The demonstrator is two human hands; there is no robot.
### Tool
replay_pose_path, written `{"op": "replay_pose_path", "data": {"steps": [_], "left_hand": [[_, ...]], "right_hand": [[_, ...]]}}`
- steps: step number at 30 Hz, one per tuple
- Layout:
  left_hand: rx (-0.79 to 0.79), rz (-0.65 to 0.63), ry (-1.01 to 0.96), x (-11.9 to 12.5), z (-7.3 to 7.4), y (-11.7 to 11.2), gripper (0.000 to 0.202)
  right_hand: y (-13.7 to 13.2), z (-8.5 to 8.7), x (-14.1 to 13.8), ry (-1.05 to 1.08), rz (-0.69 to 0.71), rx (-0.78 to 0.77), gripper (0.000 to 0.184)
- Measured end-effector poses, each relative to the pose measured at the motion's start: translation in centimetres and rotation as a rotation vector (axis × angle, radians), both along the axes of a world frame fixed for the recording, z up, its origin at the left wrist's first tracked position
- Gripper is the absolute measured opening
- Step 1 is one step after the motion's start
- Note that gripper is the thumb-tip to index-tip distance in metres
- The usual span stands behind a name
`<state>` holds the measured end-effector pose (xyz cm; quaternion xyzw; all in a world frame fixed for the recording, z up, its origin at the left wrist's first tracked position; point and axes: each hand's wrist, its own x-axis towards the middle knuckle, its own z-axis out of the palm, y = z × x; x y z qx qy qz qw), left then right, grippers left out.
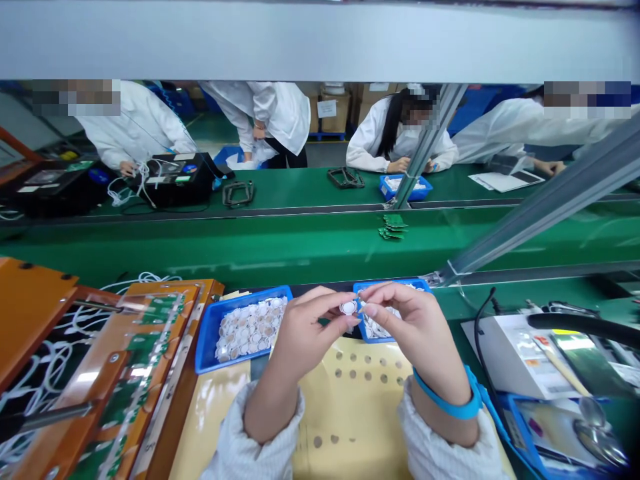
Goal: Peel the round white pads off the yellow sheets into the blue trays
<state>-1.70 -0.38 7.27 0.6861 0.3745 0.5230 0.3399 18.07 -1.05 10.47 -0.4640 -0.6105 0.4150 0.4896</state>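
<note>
Head view, as I watch from my distant station: at the centre of the frame, the bare left hand (306, 328) pinches a small round white-ringed disc (349, 307) between thumb and forefinger; the bare right hand (416, 321), a bright blue band (450, 404) at its wrist, brings thumb and fingertips to the disc's right edge, though I cannot tell whether they grip it; left of centre I see a blue rectangular plastic tray (204, 359) heaped with similar discs; a second blue plastic tray (424, 287) sits partly hidden behind the right hand; at lower centre I have a glossy tan sheet (360, 415) bearing rows of small greyish round spots (368, 359).
</note>
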Motion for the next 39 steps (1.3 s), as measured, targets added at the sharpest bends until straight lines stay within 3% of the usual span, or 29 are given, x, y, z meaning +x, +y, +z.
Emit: {"op": "replay_pose_path", "data": {"steps": [3, 13, 39], "left_hand": [[0.083, 0.044, 0.107, 0.02, 0.24, 0.00, 0.022], [0.136, 0.082, 0.213, 0.11, 0.32, 0.03, 0.009], [0.177, 0.061, 0.258, 0.14, 0.26, 0.02, 0.014]], "right_hand": [[0.01, 0.07, -0.10, -0.015, 0.020, -0.021, 0.011], [0.17, -0.12, -0.63, -0.105, 0.015, -0.019, 0.013], [0.48, -0.39, -0.51, -0.208, 0.024, -0.034, 0.019]]}}
